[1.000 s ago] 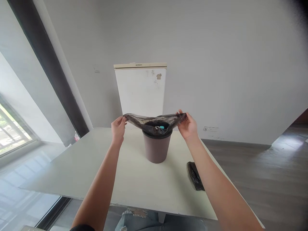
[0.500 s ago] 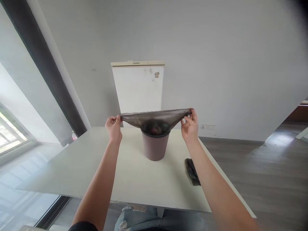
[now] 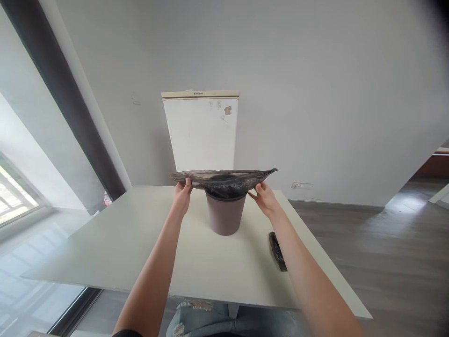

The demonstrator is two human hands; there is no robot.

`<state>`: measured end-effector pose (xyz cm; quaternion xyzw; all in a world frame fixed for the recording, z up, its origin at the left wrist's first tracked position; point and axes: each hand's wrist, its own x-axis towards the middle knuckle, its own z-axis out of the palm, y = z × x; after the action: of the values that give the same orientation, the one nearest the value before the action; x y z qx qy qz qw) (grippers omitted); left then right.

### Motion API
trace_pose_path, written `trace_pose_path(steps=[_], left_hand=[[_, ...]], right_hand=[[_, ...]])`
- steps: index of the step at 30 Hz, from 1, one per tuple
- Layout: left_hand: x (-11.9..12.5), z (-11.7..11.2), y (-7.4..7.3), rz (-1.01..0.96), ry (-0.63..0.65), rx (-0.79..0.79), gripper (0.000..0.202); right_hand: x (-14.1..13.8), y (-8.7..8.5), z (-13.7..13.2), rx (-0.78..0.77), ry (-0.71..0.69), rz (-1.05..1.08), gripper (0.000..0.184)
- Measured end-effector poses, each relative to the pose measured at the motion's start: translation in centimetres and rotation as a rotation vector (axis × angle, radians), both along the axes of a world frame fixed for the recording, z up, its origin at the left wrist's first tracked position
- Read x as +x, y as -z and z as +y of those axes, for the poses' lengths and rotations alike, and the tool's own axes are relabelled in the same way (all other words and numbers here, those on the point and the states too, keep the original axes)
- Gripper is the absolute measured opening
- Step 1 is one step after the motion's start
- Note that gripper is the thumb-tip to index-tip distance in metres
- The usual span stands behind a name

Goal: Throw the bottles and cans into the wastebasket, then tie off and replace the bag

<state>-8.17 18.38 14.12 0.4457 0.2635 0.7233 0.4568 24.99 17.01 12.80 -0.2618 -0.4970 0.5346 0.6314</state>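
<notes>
Head view, the only one we have: purple-brown wastebasket (image 3: 226,219) stands upright on the white counter (image 3: 196,269), in front of us, well in from the near edge. Black bin liner (image 3: 228,186) lies across its mouth, wide ends sticking out past the dark rim (image 3: 226,200) on both sides. Film is thin, see-through in places; we can't make out what's inside.

Left hand (image 3: 181,199) is clamped on the liner's left end, thumb on the near face. Right hand (image 3: 266,200) has its thumb up against the underside of the right end, fingers bent toward the rim; we can't tell if it has a real pinch.

Our risks:
- Tear. Film looks flimsy; a hard sideways pull with thumbnails dug in could split it.
- Uneven hold. Left seems the firmer one; if right slips, that end could drop into the basket.
- Tip or drag. Neither hand braces the basket's body; if the liner is caught on the rim, a tug could tilt it or slide it along the smooth top.
- Snag. Folded black plastic bundle (image 3: 277,252) lies on the counter, partly hidden by the right forearm (image 3: 305,267). A low elbow could sweep it off the right edge.

White refrigerator (image 3: 201,135) behind looks clear of our reach.
</notes>
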Motion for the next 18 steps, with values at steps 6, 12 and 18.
trace_pose_path(steps=[6, 12, 18], left_hand=[[2.8, 1.4, -3.7, -0.111, -0.016, 0.162, 0.046], [5.5, 1.7, -6.7, -0.114, 0.035, 0.059, 0.043], [8.5, 0.6, -7.1, 0.244, 0.161, 0.077, 0.044]], right_hand=[[-2.2, -4.2, 3.0, 0.116, 0.149, 0.242, 0.042], [-3.8, -6.9, 3.3, 0.116, 0.068, 0.259, 0.044], [-5.9, -9.0, 2.6, 0.061, -0.166, -0.1, 0.043]])
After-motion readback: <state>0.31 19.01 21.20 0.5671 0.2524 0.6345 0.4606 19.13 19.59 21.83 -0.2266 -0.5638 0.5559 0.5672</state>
